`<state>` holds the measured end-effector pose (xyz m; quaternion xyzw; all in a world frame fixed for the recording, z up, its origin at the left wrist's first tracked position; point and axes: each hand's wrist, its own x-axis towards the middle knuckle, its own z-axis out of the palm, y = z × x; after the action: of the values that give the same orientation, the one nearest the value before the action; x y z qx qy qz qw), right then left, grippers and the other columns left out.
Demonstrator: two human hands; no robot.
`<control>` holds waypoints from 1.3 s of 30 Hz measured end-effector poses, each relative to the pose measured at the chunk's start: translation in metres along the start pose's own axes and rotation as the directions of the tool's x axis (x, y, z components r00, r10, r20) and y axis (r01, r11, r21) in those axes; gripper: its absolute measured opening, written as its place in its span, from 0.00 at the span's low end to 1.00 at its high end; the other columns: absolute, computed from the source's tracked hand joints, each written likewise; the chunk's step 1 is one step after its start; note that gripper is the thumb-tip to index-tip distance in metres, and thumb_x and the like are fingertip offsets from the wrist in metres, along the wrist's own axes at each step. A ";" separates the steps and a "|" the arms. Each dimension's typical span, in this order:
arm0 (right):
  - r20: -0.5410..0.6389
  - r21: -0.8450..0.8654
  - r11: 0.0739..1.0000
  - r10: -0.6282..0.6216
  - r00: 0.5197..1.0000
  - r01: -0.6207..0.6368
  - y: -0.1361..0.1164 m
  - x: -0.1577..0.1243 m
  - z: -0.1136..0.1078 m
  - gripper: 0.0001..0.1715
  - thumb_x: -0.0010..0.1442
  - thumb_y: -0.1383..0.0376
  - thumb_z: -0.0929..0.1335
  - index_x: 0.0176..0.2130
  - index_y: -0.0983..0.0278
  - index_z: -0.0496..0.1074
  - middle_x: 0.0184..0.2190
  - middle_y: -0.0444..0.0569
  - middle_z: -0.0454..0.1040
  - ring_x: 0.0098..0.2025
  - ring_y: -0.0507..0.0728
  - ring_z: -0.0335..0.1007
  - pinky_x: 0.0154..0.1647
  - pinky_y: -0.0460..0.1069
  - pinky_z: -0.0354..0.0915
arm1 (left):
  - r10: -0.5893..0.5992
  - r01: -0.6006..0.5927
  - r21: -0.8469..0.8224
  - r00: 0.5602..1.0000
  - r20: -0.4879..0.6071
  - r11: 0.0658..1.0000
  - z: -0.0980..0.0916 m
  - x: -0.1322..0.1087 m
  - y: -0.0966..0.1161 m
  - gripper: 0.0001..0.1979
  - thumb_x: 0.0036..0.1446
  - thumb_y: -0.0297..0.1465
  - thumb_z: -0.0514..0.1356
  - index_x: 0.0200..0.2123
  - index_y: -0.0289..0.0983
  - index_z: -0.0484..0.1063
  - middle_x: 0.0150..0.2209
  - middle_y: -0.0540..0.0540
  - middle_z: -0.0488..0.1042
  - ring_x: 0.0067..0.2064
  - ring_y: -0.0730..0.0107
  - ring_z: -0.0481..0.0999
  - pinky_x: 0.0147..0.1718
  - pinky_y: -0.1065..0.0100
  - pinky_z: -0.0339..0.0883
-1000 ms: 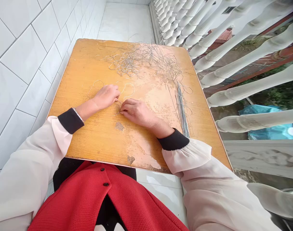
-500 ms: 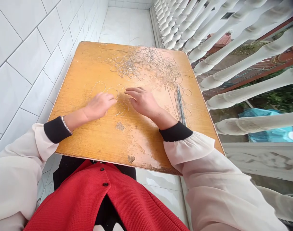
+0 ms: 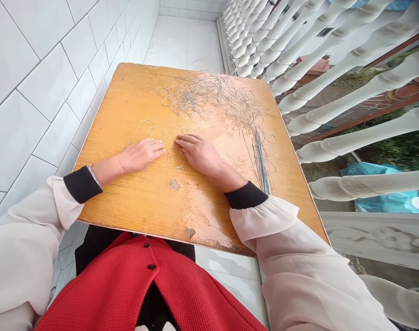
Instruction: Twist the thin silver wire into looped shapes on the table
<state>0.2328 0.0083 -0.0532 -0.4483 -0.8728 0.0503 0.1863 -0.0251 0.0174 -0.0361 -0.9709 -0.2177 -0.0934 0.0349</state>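
A worn wooden surface [image 3: 133, 207] is standing on a white-tiled balcony. The 2 hands are lying flat and unclenched, gripping nothing. The left hand [image 3: 140, 155] and right hand [image 3: 200, 154] are pressing on loose wire loops [image 3: 157, 133] at centre. A tangled wire pile [image 3: 209, 94] is lying at 12 o'clock, and straight wires [image 3: 259, 156] at 3 o'clock.

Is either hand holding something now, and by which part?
Nothing is gripped: the left hand and right hand lie flat, touching bent wire loops on the table.

wire tangle [image 3: 209, 96] lies behind both hands on table [image 3: 127, 202].
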 end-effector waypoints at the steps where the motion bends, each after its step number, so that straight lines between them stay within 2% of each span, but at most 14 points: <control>1: -0.003 -0.005 1.000 0.002 1.000 -0.002 -0.002 0.000 0.000 0.26 0.69 0.68 0.58 0.59 0.64 0.74 0.60 0.58 0.74 0.61 0.66 0.69 0.62 0.66 0.66 | 0.011 -0.011 -0.015 1.000 0.006 1.000 0.001 0.000 -0.005 0.20 0.66 0.20 0.48 0.54 0.34 0.74 0.57 0.37 0.76 0.59 0.61 0.74 0.58 0.57 0.66; 7: 0.004 -0.030 0.998 -0.048 0.999 0.048 -0.019 0.001 -0.008 0.23 0.68 0.68 0.59 0.52 0.64 0.79 0.52 0.58 0.79 0.50 0.64 0.75 0.56 0.63 0.68 | 0.036 -0.035 -0.084 0.999 0.012 0.996 0.001 0.004 -0.016 0.20 0.65 0.21 0.48 0.51 0.34 0.76 0.57 0.38 0.76 0.60 0.61 0.73 0.62 0.57 0.64; 9: 0.000 -0.037 0.997 -0.066 0.998 0.066 -0.021 0.008 -0.011 0.22 0.68 0.69 0.59 0.51 0.64 0.80 0.49 0.57 0.80 0.47 0.63 0.76 0.54 0.61 0.69 | 0.031 -0.033 -0.053 0.999 -0.031 0.998 0.000 0.003 -0.013 0.19 0.64 0.20 0.49 0.50 0.32 0.76 0.59 0.36 0.75 0.62 0.59 0.72 0.62 0.55 0.64; 12: -0.006 -0.049 0.993 -0.104 0.995 0.104 -0.020 0.027 -0.011 0.24 0.67 0.72 0.59 0.52 0.65 0.78 0.51 0.57 0.79 0.49 0.62 0.74 0.53 0.59 0.67 | 0.067 -0.065 0.021 0.995 -0.079 0.998 -0.004 -0.001 -0.003 0.19 0.64 0.20 0.50 0.51 0.33 0.76 0.56 0.36 0.76 0.60 0.59 0.74 0.60 0.55 0.66; 15: 0.057 -0.079 0.986 -0.141 0.988 0.146 -0.016 0.051 -0.006 0.24 0.66 0.72 0.60 0.53 0.63 0.78 0.54 0.56 0.77 0.50 0.63 0.70 0.53 0.58 0.65 | 0.135 -0.130 0.060 0.988 -0.076 0.990 -0.007 -0.003 0.008 0.19 0.63 0.20 0.52 0.53 0.33 0.76 0.55 0.37 0.78 0.59 0.58 0.75 0.58 0.55 0.67; 19: 0.102 -0.176 0.979 -0.082 0.991 0.099 -0.013 0.069 0.004 0.22 0.67 0.69 0.60 0.50 0.64 0.79 0.48 0.58 0.78 0.48 0.64 0.67 0.50 0.58 0.63 | 0.141 -0.139 0.051 0.989 -0.035 0.989 -0.007 -0.005 0.015 0.19 0.62 0.20 0.54 0.53 0.34 0.76 0.57 0.37 0.77 0.60 0.57 0.74 0.58 0.55 0.67; 23: 0.060 -0.265 0.964 0.007 0.998 0.009 -0.010 0.067 0.009 0.22 0.65 0.70 0.59 0.49 0.64 0.79 0.43 0.60 0.78 0.47 0.67 0.65 0.49 0.62 0.61 | 0.098 -0.098 0.015 0.995 -0.015 0.995 -0.005 -0.006 0.014 0.21 0.61 0.19 0.55 0.54 0.36 0.76 0.56 0.38 0.77 0.61 0.58 0.73 0.59 0.55 0.65; 27: 0.016 -0.264 0.963 0.068 0.998 -0.062 -0.005 0.064 0.010 0.21 0.63 0.68 0.61 0.47 0.66 0.79 0.42 0.63 0.77 0.49 0.70 0.64 0.49 0.64 0.60 | 0.074 -0.074 0.024 0.997 -0.016 0.997 -0.004 -0.005 0.014 0.20 0.61 0.19 0.55 0.53 0.36 0.77 0.56 0.38 0.78 0.60 0.59 0.75 0.59 0.56 0.65; 30: -0.010 -0.247 0.966 0.073 0.997 -0.073 0.000 0.066 0.011 0.20 0.62 0.67 0.62 0.47 0.67 0.79 0.40 0.64 0.77 0.50 0.71 0.65 0.50 0.65 0.60 | 0.048 -0.047 0.049 0.999 -0.021 0.998 -0.002 -0.005 0.016 0.19 0.62 0.19 0.55 0.52 0.35 0.77 0.55 0.37 0.78 0.58 0.59 0.76 0.58 0.55 0.66; 35: -0.018 -0.202 0.976 0.075 0.997 -0.077 0.009 0.074 0.015 0.21 0.63 0.68 0.59 0.44 0.67 0.80 0.42 0.63 0.78 0.48 0.69 0.67 0.51 0.64 0.62 | 0.000 0.002 0.045 0.999 -0.038 0.999 0.000 -0.009 0.018 0.17 0.62 0.20 0.53 0.49 0.35 0.78 0.52 0.39 0.80 0.54 0.60 0.77 0.57 0.55 0.67; 37: -0.030 -0.154 0.983 0.100 0.995 -0.104 0.015 0.077 0.016 0.21 0.62 0.68 0.60 0.43 0.67 0.80 0.44 0.63 0.79 0.48 0.69 0.69 0.51 0.64 0.63 | -0.101 0.100 -0.023 0.994 -0.039 0.995 -0.004 -0.007 0.014 0.17 0.63 0.21 0.52 0.47 0.36 0.78 0.48 0.40 0.81 0.51 0.61 0.78 0.54 0.56 0.69; 39: -0.065 -0.087 0.985 0.142 0.988 -0.147 0.021 0.081 0.016 0.21 0.62 0.67 0.61 0.44 0.65 0.80 0.45 0.61 0.79 0.47 0.67 0.70 0.50 0.63 0.65 | -0.295 0.290 -0.098 0.955 -0.040 0.952 -0.012 0.002 0.002 0.16 0.64 0.23 0.52 0.47 0.36 0.78 0.44 0.41 0.81 0.47 0.61 0.79 0.49 0.58 0.71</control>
<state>0.2001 0.0873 -0.0504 -0.5197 -0.8335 0.0105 0.1871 -0.0241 0.0150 -0.0240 -0.9256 -0.3535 -0.1338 -0.0178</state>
